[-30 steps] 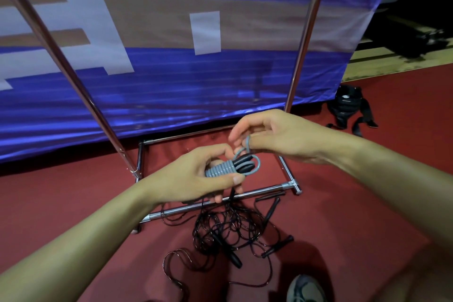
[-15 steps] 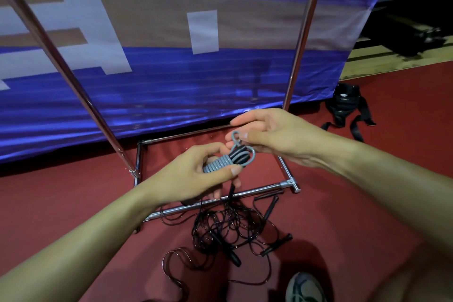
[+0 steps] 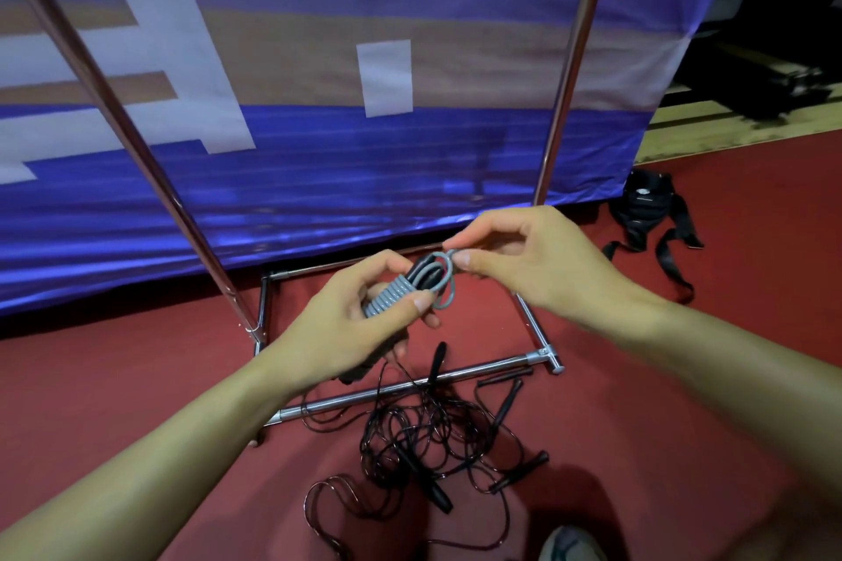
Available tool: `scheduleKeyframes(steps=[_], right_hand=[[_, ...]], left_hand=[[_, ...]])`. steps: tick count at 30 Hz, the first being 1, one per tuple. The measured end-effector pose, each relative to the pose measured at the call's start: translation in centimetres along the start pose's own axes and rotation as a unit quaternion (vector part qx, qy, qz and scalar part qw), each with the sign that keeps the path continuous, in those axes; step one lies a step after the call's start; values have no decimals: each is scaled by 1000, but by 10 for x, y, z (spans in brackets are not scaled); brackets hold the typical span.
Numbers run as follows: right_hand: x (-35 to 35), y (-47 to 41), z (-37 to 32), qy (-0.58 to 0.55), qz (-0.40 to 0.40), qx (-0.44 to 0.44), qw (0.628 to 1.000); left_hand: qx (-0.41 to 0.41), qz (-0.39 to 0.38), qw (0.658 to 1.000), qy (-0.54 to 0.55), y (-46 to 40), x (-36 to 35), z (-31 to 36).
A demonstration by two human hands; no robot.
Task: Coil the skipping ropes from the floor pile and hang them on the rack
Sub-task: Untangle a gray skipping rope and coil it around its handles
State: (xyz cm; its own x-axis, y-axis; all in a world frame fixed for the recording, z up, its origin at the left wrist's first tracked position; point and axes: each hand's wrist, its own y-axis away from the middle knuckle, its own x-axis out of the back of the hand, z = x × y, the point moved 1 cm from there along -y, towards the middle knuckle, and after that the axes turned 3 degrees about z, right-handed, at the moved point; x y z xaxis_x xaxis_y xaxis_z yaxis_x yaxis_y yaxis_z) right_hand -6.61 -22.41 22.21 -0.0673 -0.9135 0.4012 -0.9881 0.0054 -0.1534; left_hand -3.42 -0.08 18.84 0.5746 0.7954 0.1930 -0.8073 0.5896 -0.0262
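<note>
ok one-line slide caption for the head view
Left hand grips a grey coiled skipping rope while the right hand pinches its loose end above the black rope pile.

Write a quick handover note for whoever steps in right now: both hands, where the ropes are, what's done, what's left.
Left hand: grips the grey rope bundle, cord wound tightly round its black handles.
Right hand: pinches the loose grey cord end at the bundle's top.
Black ropes: still a tangled pile on the red floor, by the rack's base bar.
Rack: uprights stand just behind the hands; the top bar is out of view.
Done: grey rope nearly coiled.
Left: secure the end, hang the bundle, then coil and hang the black ropes.
</note>
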Motion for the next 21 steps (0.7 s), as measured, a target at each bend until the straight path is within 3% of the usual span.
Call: scheduleKeyframes(steps=[4, 9, 14, 16, 21], right_hand=[[-4, 5, -4, 43, -24, -2, 999], [-11, 8, -5, -89, -17, -53, 994], [-17, 5, -2, -77, 24, -65, 995], [-17, 5, -1, -29, 26, -72, 997], [-21, 4, -2, 192, 42, 6, 980]], left_hand=[[-9, 21, 1000, -8, 1, -1, -1], [-22, 35, 999, -8, -1, -2, 2], [-28, 34, 998, -35, -1, -5, 2], [-34, 47, 995, -80, 0, -4, 0], [-54, 88, 975, -198, 2, -4, -5]])
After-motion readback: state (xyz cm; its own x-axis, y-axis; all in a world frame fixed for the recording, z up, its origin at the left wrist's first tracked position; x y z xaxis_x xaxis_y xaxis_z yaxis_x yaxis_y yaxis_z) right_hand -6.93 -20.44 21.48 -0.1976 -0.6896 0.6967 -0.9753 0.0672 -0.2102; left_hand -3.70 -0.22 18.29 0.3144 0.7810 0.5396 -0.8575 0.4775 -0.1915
